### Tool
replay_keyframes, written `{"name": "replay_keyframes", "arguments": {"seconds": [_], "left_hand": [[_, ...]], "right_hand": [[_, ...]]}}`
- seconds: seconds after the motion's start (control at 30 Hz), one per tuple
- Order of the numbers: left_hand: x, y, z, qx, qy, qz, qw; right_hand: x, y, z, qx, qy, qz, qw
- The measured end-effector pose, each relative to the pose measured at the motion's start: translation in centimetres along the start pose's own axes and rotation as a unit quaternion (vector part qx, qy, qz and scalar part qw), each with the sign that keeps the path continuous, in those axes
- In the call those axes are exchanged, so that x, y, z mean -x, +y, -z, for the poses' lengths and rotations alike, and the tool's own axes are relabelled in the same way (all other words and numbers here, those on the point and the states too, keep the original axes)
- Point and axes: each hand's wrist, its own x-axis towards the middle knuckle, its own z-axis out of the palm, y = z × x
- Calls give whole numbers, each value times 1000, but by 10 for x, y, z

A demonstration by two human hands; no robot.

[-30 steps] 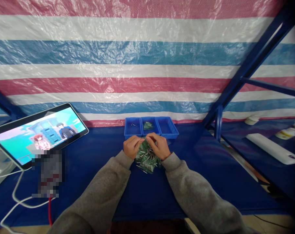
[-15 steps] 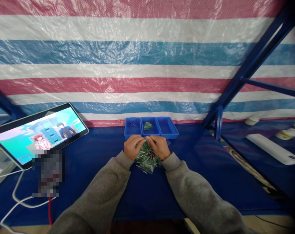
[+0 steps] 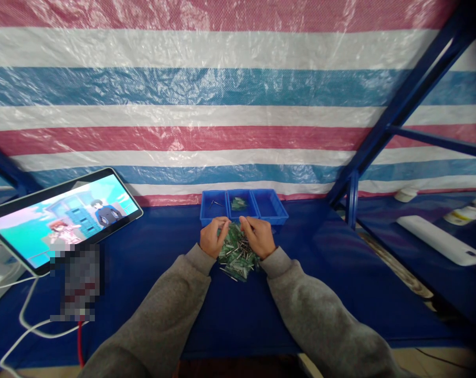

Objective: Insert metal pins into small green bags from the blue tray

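Over the far part of a heap of small green plastic sachets and thin metal pins (image 3: pixel 238 257), my left hand (image 3: pixel 213 236) is closed in a pinch, thumb against forefinger. Whatever is in that pinch is too small to name. Across a narrow gap, my right hand (image 3: pixel 258 236) pinches as well, and its fingertips hide what they hold. Just beyond both hands stands a blue tray with three compartments (image 3: pixel 226 206). A few thin metal pieces (image 3: pixel 215 202) lie in its left compartment, and green sachets (image 3: pixel 238 203) lie in the middle one.
A tablet (image 3: pixel 66 220) showing a cartoon leans at the left, with white cables (image 3: pixel 29 310) and a blurred-out object (image 3: pixel 82 283) near it. A long white case (image 3: pixel 442 240) and a white tub (image 3: pixel 406 195) lie on the right-hand table. Striped sheeting (image 3: pixel 238 115) closes off the back.
My hands have moved slightly apart; their fingertips were together and now a gap shows between them. The heap and the tray look the same.
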Motion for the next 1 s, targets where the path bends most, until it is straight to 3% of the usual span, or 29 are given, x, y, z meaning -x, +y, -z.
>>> {"name": "replay_keyframes", "arguments": {"seconds": [0.5,0.83,1.0], "left_hand": [[0,-3,1,-11,-9,-67,998],[5,-10,-5,-16,15,8,1000],[6,-9,-2,-11,7,29,999]], "right_hand": [[0,0,1,5,25,-12,1000],[-1,-3,2,-32,-3,9,999],[0,-3,1,-46,-61,37,996]]}}
